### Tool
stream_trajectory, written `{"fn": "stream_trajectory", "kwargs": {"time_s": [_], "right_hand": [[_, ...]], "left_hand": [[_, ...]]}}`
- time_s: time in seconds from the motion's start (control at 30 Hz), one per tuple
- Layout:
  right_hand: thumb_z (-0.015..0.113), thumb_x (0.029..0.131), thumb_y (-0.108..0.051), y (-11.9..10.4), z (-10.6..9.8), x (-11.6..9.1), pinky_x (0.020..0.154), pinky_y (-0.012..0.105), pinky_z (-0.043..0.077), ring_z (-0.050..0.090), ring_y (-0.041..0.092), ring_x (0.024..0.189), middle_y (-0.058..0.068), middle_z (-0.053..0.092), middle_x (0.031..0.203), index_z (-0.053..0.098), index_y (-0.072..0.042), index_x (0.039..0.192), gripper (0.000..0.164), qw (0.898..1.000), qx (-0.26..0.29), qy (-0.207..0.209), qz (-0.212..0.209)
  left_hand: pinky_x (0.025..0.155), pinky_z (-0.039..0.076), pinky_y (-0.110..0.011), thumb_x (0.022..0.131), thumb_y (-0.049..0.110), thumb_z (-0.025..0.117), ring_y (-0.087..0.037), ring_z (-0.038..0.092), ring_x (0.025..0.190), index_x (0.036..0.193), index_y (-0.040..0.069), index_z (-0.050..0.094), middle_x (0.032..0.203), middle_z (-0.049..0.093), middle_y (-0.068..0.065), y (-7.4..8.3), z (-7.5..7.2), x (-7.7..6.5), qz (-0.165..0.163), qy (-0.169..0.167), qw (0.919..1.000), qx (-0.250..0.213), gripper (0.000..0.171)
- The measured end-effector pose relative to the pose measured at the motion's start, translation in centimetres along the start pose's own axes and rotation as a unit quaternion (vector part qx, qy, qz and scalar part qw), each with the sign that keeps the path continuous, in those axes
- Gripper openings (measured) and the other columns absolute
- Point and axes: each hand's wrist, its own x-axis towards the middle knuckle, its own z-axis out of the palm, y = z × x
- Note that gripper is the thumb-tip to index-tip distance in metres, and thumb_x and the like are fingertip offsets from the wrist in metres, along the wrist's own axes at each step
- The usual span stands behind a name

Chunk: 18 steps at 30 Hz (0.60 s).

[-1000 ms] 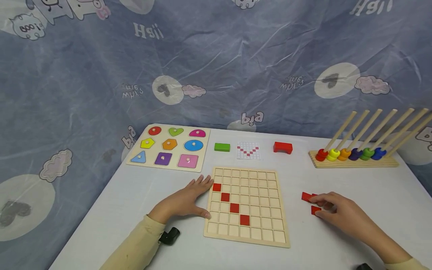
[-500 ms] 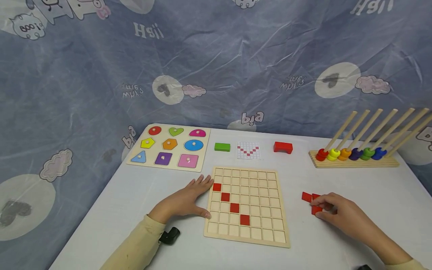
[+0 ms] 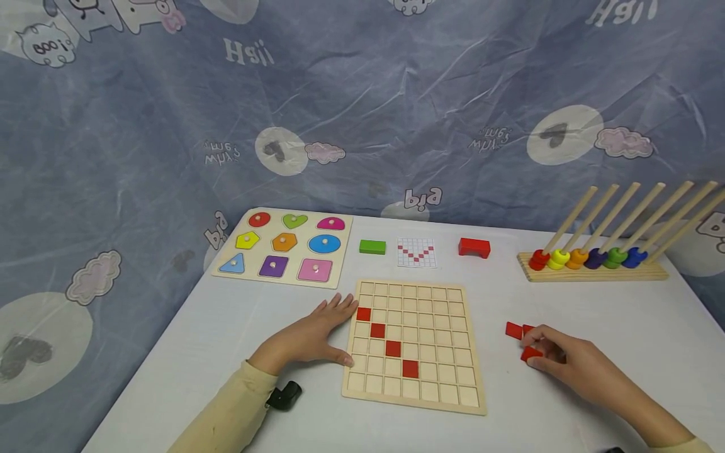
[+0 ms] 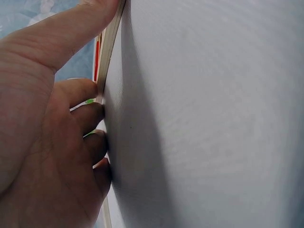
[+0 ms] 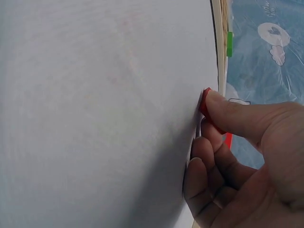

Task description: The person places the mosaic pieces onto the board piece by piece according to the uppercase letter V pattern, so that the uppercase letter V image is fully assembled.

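Since the earlier frame, the red square tile [image 3: 531, 354] at your right hand [image 3: 572, 363] has tipped slightly; your left hand [image 3: 308, 333] hasn't shifted, fingers spread wide at the left edge of the grid board [image 3: 416, 406]. Right thumb and index pinch that tile, lower right of frame. Step in hand: tile pickup, apparently. Next move likely calls for a clean lift, then the cell up-right of the lowest placed tile [image 3: 410, 369], per the pattern card [image 3: 416, 258].

Left sleeve [image 3: 226, 409]: pale yellow, long, creased
Left wrist camera [image 3: 286, 396]: black, rounded
Right sleeve [image 3: 684, 446]: pale yellow, mostly cropped
Right wrist camera [image 3: 614, 450]: black, mostly cropped
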Motion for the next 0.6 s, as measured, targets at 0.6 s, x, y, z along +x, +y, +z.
{"fn": "stream_trajectory", "kwargs": {"time_s": [0.6], "right_hand": [[0.079, 0.088, -0.01, -1.0, -0.2, 0.3, 0.069, 0.02, 0.054, 0.057, 0.002, 0.079, -0.012, 0.067, 0.095, 0.068, -0.026, 0.111, 0.03, 0.998, 0.039, 0.027, -0.035]], "left_hand": [[0.127, 0.008, -0.047, 0.074, 0.051, 0.087, -0.025, 0.005, 0.157, 0.162, 0.016, 0.027, 0.169, 0.018, 0.0, -0.1, 0.0, 0.0, 0.003, -0.001, 1.0, 0.004, 0.112]]}}
